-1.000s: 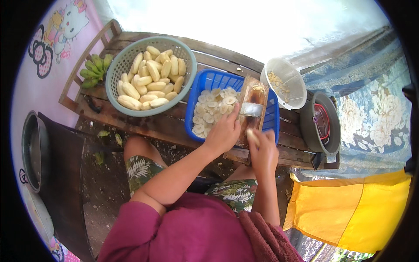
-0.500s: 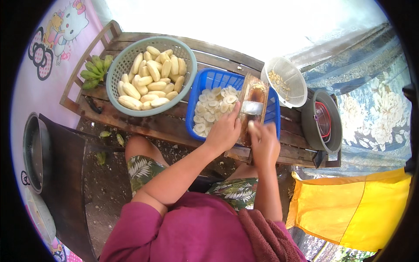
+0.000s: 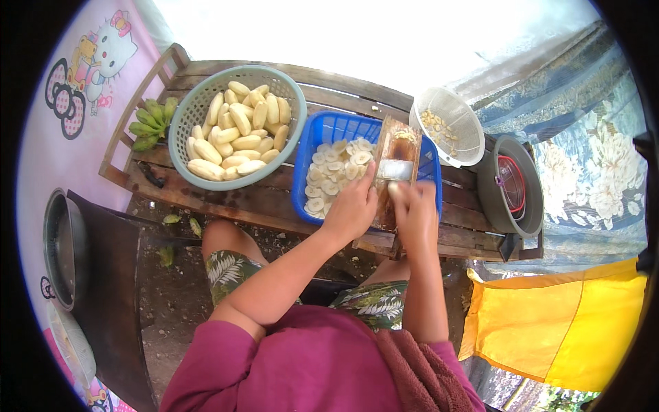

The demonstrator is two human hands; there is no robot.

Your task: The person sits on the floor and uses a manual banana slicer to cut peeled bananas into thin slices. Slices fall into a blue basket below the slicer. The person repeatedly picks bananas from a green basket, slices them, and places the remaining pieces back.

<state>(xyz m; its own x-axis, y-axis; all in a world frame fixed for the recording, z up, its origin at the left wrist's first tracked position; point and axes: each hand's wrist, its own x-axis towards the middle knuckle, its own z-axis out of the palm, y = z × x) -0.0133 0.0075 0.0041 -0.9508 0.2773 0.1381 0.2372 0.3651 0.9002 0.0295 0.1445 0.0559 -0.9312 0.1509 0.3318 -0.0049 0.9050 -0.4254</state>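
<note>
A wooden slicer with a metal blade [image 3: 396, 169] lies tilted across a blue plastic basket [image 3: 299, 180]. My left hand [image 3: 350, 211] grips the slicer's left edge, fingers closed around it. Pressed onto the board just below the blade is a pale end of peeled banana [image 3: 393, 187], pinched in my right hand [image 3: 416, 213]; most of it is hidden by the fingers. Round banana slices [image 3: 331, 170] lie heaped in the left part of the blue basket. To the left, whole peeled bananas [image 3: 240, 127] fill a grey-green colander [image 3: 177, 141].
Everything stands on a slatted wooden bench [image 3: 264, 207]. Green unpeeled bananas [image 3: 152, 125] lie at its left end. A white strainer [image 3: 469, 130] with small pieces and a grey basin [image 3: 489, 196] holding a red-rimmed item stand right. A yellow cloth [image 3: 542, 323] hangs lower right.
My right hand with the banana has shifted slightly up along the slicer toward the blade. My left hand keeps its grip. The whole view has tilted a little.
</note>
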